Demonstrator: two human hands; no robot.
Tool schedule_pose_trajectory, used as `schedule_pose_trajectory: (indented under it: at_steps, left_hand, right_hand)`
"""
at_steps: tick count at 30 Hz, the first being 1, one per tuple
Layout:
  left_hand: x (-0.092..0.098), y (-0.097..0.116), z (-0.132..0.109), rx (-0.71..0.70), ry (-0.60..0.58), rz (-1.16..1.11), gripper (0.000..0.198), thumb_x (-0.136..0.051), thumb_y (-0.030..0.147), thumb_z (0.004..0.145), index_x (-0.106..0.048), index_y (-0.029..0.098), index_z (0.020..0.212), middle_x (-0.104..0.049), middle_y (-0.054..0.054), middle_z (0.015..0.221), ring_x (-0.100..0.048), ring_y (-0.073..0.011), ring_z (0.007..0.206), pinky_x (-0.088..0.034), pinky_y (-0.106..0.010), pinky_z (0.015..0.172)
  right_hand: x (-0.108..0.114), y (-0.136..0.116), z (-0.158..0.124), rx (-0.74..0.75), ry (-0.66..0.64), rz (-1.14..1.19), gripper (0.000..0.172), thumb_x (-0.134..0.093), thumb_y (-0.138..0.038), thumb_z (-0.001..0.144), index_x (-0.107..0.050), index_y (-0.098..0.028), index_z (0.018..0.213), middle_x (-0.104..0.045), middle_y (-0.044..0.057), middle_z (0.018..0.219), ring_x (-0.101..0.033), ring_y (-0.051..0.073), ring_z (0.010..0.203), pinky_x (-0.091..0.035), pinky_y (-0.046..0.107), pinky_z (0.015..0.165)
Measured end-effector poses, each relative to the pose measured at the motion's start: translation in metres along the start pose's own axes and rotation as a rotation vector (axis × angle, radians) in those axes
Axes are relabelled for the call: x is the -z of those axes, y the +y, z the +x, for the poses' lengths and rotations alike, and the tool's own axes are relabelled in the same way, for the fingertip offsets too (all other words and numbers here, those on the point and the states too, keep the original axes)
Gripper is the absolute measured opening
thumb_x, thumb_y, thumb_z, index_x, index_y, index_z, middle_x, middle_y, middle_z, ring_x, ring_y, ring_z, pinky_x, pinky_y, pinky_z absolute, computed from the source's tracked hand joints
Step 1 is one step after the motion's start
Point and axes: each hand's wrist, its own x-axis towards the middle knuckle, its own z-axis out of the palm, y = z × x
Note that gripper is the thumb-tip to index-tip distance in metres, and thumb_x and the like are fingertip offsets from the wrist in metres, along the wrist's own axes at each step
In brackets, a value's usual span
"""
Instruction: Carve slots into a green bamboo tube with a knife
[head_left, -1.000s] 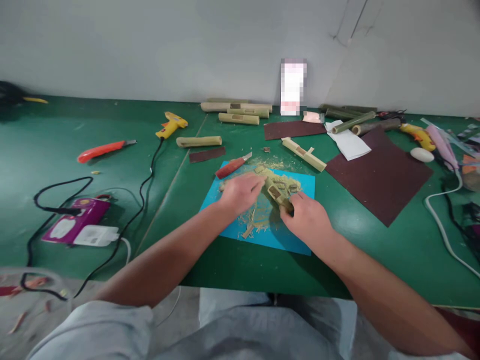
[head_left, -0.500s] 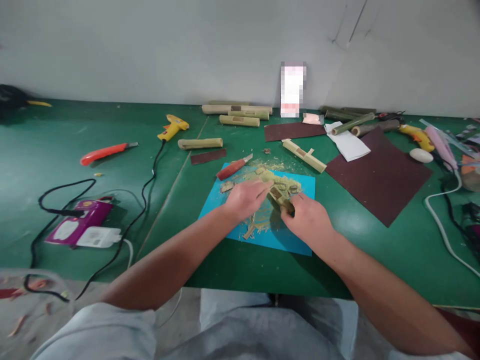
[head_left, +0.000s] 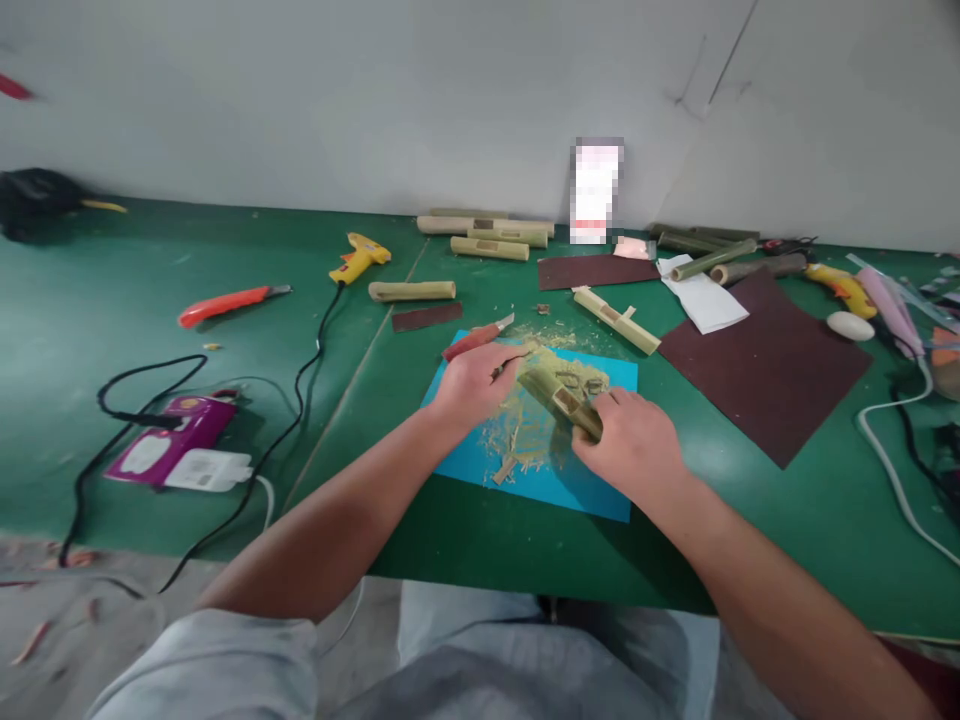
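My right hand (head_left: 634, 447) is closed round the near end of a short green bamboo piece (head_left: 553, 391) with a rectangular slot cut in it, held tilted over a blue mat (head_left: 592, 492). My left hand (head_left: 474, 381) is curled at the piece's far end, its fingers pinched on something small I cannot make out. Pale bamboo shavings (head_left: 525, 432) lie heaped on the mat under both hands. A red-handled carving knife (head_left: 474, 339) lies at the mat's far left corner, just beyond my left hand.
On the green table: a yellow glue gun (head_left: 360, 256) with black cord, an orange utility knife (head_left: 225, 303), a purple and white box (head_left: 176, 446), several bamboo sections (head_left: 487, 241), dark sandpaper sheets (head_left: 772, 362), white paper (head_left: 701, 296), a second glue gun (head_left: 840, 283) at the right.
My left hand has slid right to the far end of the bamboo piece and curled shut. My right hand has lifted the piece slightly. The view has shifted a little.
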Motion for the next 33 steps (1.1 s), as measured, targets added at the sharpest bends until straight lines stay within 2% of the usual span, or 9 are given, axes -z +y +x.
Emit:
schedule_pose_trajectory:
  at_steps: [3,6,8,11,15,19,24,29,33]
  left_hand:
    - [-0.007,0.010,-0.004,0.019,-0.108,0.009,0.025,-0.055,0.027,0.097,-0.073,0.023,0.115,-0.077,-0.004,0.111,-0.072,-0.0207,0.102,-0.059,-0.035,0.094]
    - [-0.010,0.017,-0.006,0.019,-0.155,0.060,0.025,-0.056,0.028,0.097,-0.073,0.024,0.116,-0.077,-0.004,0.111,-0.072,-0.0208,0.102,-0.059,-0.034,0.090]
    - [-0.009,0.016,-0.008,0.004,-0.153,0.083,0.026,-0.055,0.027,0.098,-0.073,0.023,0.116,-0.077,-0.004,0.109,-0.072,-0.0209,0.100,-0.059,-0.034,0.089]
    - [-0.006,0.013,-0.011,-0.003,-0.150,0.107,0.027,-0.053,0.027,0.099,-0.073,0.022,0.117,-0.076,-0.006,0.103,-0.072,-0.0204,0.095,-0.058,-0.033,0.084]
    - [-0.009,0.012,-0.008,-0.017,-0.159,0.166,0.030,-0.050,0.028,0.101,-0.073,0.019,0.118,-0.075,-0.007,0.097,-0.070,-0.0201,0.090,-0.056,-0.031,0.078]
    - [-0.014,0.011,0.000,0.009,-0.158,0.204,0.029,-0.049,0.028,0.100,-0.076,0.020,0.109,-0.073,-0.006,0.090,-0.069,-0.0192,0.087,-0.055,-0.028,0.073]
    - [-0.010,0.007,-0.001,-0.026,-0.172,0.158,0.030,-0.049,0.029,0.100,-0.074,0.021,0.115,-0.074,-0.007,0.094,-0.069,-0.0200,0.090,-0.055,-0.030,0.079]
    - [-0.007,0.009,-0.001,-0.003,-0.226,0.124,0.029,-0.049,0.027,0.100,-0.076,0.020,0.109,-0.074,-0.007,0.094,-0.070,-0.0208,0.091,-0.055,-0.031,0.078]
    - [-0.006,0.009,-0.005,-0.010,-0.200,0.108,0.031,-0.049,0.029,0.100,-0.074,0.021,0.117,-0.075,-0.007,0.095,-0.069,-0.0198,0.090,-0.056,-0.031,0.080]
  right_hand:
    - [-0.007,0.002,0.004,0.071,0.076,0.122,0.031,-0.066,-0.042,0.085,-0.065,-0.017,0.104,-0.067,0.012,0.102,-0.062,0.028,0.098,-0.048,0.038,0.077]
    - [-0.019,0.003,0.009,0.107,0.093,0.183,0.024,-0.065,-0.037,0.087,-0.065,-0.017,0.101,-0.066,0.012,0.101,-0.062,0.027,0.099,-0.049,0.038,0.079]
    - [-0.026,0.003,0.014,0.107,0.086,0.175,0.015,-0.062,-0.033,0.089,-0.064,-0.018,0.091,-0.066,0.011,0.095,-0.062,0.026,0.094,-0.048,0.037,0.077]
    - [-0.032,0.003,0.019,0.097,0.113,0.153,0.016,-0.058,-0.031,0.089,-0.060,-0.019,0.079,-0.065,0.010,0.086,-0.061,0.025,0.087,-0.048,0.037,0.075]
    - [-0.032,0.002,0.023,0.109,0.135,0.174,0.010,-0.058,-0.028,0.085,-0.057,-0.020,0.079,-0.064,0.010,0.086,-0.061,0.024,0.087,-0.047,0.036,0.076]
    - [-0.033,0.002,0.024,0.101,0.124,0.203,0.010,-0.057,-0.028,0.084,-0.053,-0.022,0.077,-0.063,0.008,0.084,-0.059,0.023,0.085,-0.046,0.035,0.075]
    - [-0.035,0.001,0.023,0.098,0.131,0.226,0.009,-0.057,-0.028,0.083,-0.052,-0.023,0.077,-0.063,0.008,0.085,-0.059,0.023,0.086,-0.047,0.035,0.076]
    - [-0.033,0.000,0.023,0.077,0.096,0.227,0.010,-0.056,-0.029,0.083,-0.051,-0.023,0.077,-0.063,0.008,0.085,-0.059,0.023,0.085,-0.046,0.035,0.075]
    - [-0.035,0.001,0.023,0.070,0.096,0.253,0.012,-0.057,-0.030,0.084,-0.051,-0.023,0.076,-0.063,0.007,0.084,-0.059,0.022,0.083,-0.045,0.034,0.072]
